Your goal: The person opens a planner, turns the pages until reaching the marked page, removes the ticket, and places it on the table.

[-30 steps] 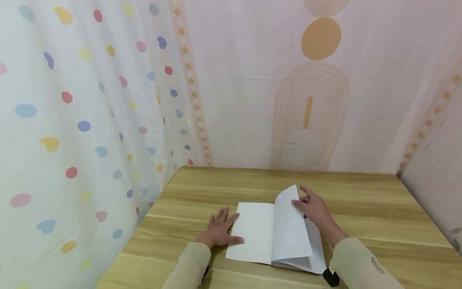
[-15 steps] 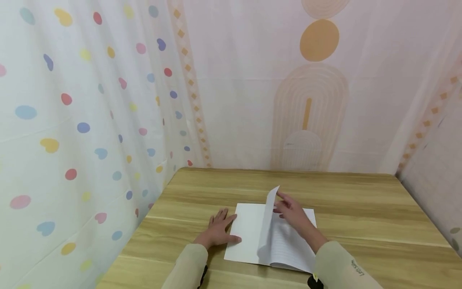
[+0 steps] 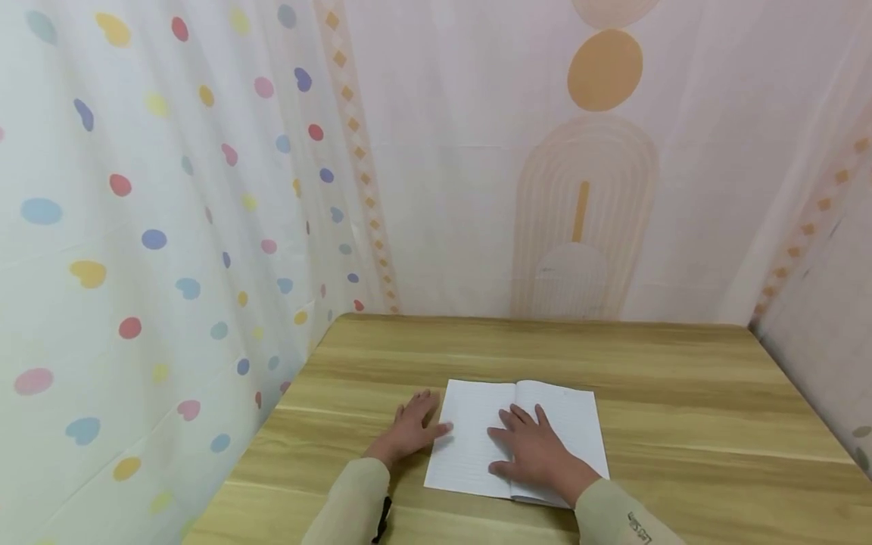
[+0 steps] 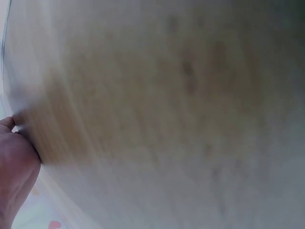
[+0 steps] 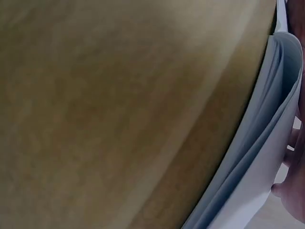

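Note:
An open notebook (image 3: 470, 393) with lined white pages lies flat on the wooden table. Spread over its middle fold and right page is my right hand (image 3: 534, 452), fingers extended. In the right wrist view the layered page edges of the notebook (image 5: 255, 138) curve up beside the hand (image 5: 293, 191). My left hand (image 3: 411, 429) is at the notebook's left edge, its fingers loosely straight and the thumb over the page margin. Only a part of the left hand (image 4: 16, 167) shows at the edge of the left wrist view.
The wood-grain table (image 3: 381, 348) reaches back to a pale curtain (image 3: 450, 227) with arch patterns. A curtain with coloured dots (image 3: 204, 227) hangs along the left side. Another pale panel (image 3: 817, 363) stands on the right.
The lifted page has gone over from right to left and now lies flat on the left side. My right hand has moved left and down onto the notebook. The left hand has shifted slightly.

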`<state>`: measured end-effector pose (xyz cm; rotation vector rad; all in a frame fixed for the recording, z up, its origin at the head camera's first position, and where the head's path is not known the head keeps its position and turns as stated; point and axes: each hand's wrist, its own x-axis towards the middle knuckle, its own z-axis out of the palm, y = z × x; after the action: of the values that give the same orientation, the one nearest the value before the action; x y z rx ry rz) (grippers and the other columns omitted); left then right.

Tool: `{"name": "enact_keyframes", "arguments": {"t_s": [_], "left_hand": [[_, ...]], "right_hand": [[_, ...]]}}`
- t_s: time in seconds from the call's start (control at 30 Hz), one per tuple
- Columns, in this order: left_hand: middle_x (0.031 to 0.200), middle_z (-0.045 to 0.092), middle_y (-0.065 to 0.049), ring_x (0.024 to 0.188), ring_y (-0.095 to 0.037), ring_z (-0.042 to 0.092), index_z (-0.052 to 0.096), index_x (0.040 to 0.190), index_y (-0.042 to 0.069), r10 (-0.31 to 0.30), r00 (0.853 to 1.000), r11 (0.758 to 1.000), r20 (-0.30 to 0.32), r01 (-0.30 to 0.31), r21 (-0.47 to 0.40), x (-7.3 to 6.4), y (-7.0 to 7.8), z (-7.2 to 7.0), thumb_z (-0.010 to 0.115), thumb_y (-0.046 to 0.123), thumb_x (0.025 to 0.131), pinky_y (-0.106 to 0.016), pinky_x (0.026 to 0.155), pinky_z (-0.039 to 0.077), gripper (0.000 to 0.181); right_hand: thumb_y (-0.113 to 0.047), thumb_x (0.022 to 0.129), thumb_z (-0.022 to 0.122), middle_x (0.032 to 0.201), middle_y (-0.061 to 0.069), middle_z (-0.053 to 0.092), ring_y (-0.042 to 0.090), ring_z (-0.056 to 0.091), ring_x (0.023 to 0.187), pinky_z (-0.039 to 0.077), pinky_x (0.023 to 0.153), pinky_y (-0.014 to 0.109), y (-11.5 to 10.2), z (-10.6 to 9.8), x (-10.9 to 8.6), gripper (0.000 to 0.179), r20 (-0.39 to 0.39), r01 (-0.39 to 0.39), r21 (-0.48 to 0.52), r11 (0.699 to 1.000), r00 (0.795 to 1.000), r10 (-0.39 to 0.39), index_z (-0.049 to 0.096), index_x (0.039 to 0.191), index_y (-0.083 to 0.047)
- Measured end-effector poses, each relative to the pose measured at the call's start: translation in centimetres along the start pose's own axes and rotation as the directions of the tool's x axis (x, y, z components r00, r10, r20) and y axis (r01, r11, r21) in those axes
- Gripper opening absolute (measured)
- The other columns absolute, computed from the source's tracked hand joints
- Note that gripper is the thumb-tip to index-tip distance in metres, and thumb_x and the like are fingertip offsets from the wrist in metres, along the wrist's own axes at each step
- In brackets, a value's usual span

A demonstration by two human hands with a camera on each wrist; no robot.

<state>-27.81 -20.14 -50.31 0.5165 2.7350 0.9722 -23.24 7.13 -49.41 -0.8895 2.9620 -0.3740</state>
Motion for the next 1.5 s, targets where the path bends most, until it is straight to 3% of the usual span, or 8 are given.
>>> {"name": "enact_keyframes", "arguments": {"t_s": [0.07, 0.2, 0.33, 0.53, 0.73, 0.93, 1.1, 1.5], "left_hand": [[0.161, 0.014, -0.027, 0.149, -0.044, 0.005, 0.03, 0.155, 0.005, -0.002, 1.0, 0.998, 0.023, 0.0, 0.063, -0.1, 0.2, 0.0, 0.066, 0.054, 0.09, -0.063, 0.115, -0.001, 0.089], [0.161, 0.01, -0.028, 0.149, -0.044, 0.002, 0.037, 0.154, 0.008, -0.006, 0.998, 0.992, 0.062, -0.002, 0.125, -0.4, 0.5, -0.1, 0.074, 0.053, 0.084, -0.062, 0.116, -0.002, 0.091], [0.162, 0.009, -0.026, 0.149, -0.043, 0.001, 0.039, 0.153, 0.011, -0.007, 0.998, 0.992, 0.061, -0.001, 0.13, -0.2, 0.1, 0.1, 0.074, 0.054, 0.084, -0.061, 0.116, -0.003, 0.089], [0.163, 0.009, -0.023, 0.15, -0.04, 0.001, 0.04, 0.153, 0.015, 0.006, 0.999, 0.99, 0.039, -0.011, 0.138, 0.6, -1.5, 0.7, 0.074, 0.059, 0.081, -0.061, 0.116, -0.003, 0.091], [0.163, 0.009, -0.023, 0.15, -0.041, 0.001, 0.04, 0.153, 0.016, 0.008, 1.0, 0.988, 0.028, -0.012, 0.152, 0.8, -2.1, 1.0, 0.073, 0.06, 0.081, -0.061, 0.116, -0.003, 0.092], [0.162, 0.01, -0.025, 0.149, -0.042, 0.001, 0.04, 0.153, 0.014, 0.003, 0.999, 0.99, 0.036, -0.008, 0.144, 0.1, -1.0, 0.6, 0.073, 0.06, 0.081, -0.061, 0.116, -0.004, 0.092], [0.161, 0.01, -0.027, 0.149, -0.044, 0.001, 0.039, 0.153, 0.012, -0.01, 0.998, 0.988, 0.057, 0.001, 0.153, -0.3, 0.1, 0.3, 0.074, 0.056, 0.082, -0.062, 0.116, -0.004, 0.091], [0.162, 0.01, -0.027, 0.149, -0.044, 0.003, 0.04, 0.153, 0.012, -0.02, 0.998, 0.988, 0.059, 0.011, 0.153, -0.4, 0.7, 0.3, 0.076, 0.049, 0.083, -0.064, 0.115, -0.001, 0.087]], "right_hand": [[-0.054, 0.089, 0.066, 0.15, 0.015, 0.045, 0.037, 0.033, 0.143, 0.017, 0.113, 0.066, 0.0, 0.0, 0.0, 0.062, 0.002, -0.004, 0.005, 1.0, 1.0, 0.004, 0.06, 0.138, -0.016], [-0.054, 0.089, 0.066, 0.151, 0.015, 0.044, 0.037, 0.032, 0.143, 0.017, 0.114, 0.064, 0.3, 0.0, -0.1, 0.064, -0.002, -0.004, 0.036, 0.999, 1.0, 0.004, 0.059, 0.139, -0.015], [-0.053, 0.09, 0.065, 0.153, 0.018, 0.041, 0.037, 0.031, 0.143, 0.02, 0.115, 0.06, 1.0, 0.3, -0.3, 0.069, -0.041, -0.02, 0.066, 0.998, 0.999, 0.023, 0.055, 0.141, -0.009], [-0.05, 0.096, 0.06, 0.153, 0.023, 0.037, 0.039, 0.031, 0.143, 0.025, 0.114, 0.056, 2.8, 0.2, -1.2, 0.072, -0.087, -0.1, 0.143, 0.985, 0.99, 0.114, 0.048, 0.144, 0.002], [-0.045, 0.098, 0.058, 0.15, 0.027, 0.04, 0.043, 0.035, 0.139, 0.026, 0.112, 0.061, 5.4, -0.2, -2.3, 0.068, -0.129, -0.156, 0.119, 0.981, 0.977, 0.171, 0.049, 0.141, 0.006], [-0.053, 0.095, 0.058, 0.149, 0.035, 0.034, 0.053, 0.029, 0.138, 0.02, 0.106, 0.073, 8.2, -1.4, -3.7, 0.078, -0.107, -0.287, 0.122, 0.95, 0.948, 0.3, 0.046, 0.143, 0.007], [-0.064, 0.09, 0.059, 0.148, 0.039, 0.031, 0.058, 0.026, 0.136, 0.018, 0.104, 0.076, 10.5, -1.5, -4.8, 0.092, -0.098, -0.377, 0.132, 0.917, 0.915, 0.39, 0.043, 0.145, 0.008], [-0.067, 0.088, 0.059, 0.148, 0.039, 0.03, 0.058, 0.027, 0.135, 0.02, 0.104, 0.075, 11.1, -1.6, -5.2, 0.094, -0.082, -0.399, 0.129, 0.908, 0.908, 0.41, 0.043, 0.146, 0.005]]}}
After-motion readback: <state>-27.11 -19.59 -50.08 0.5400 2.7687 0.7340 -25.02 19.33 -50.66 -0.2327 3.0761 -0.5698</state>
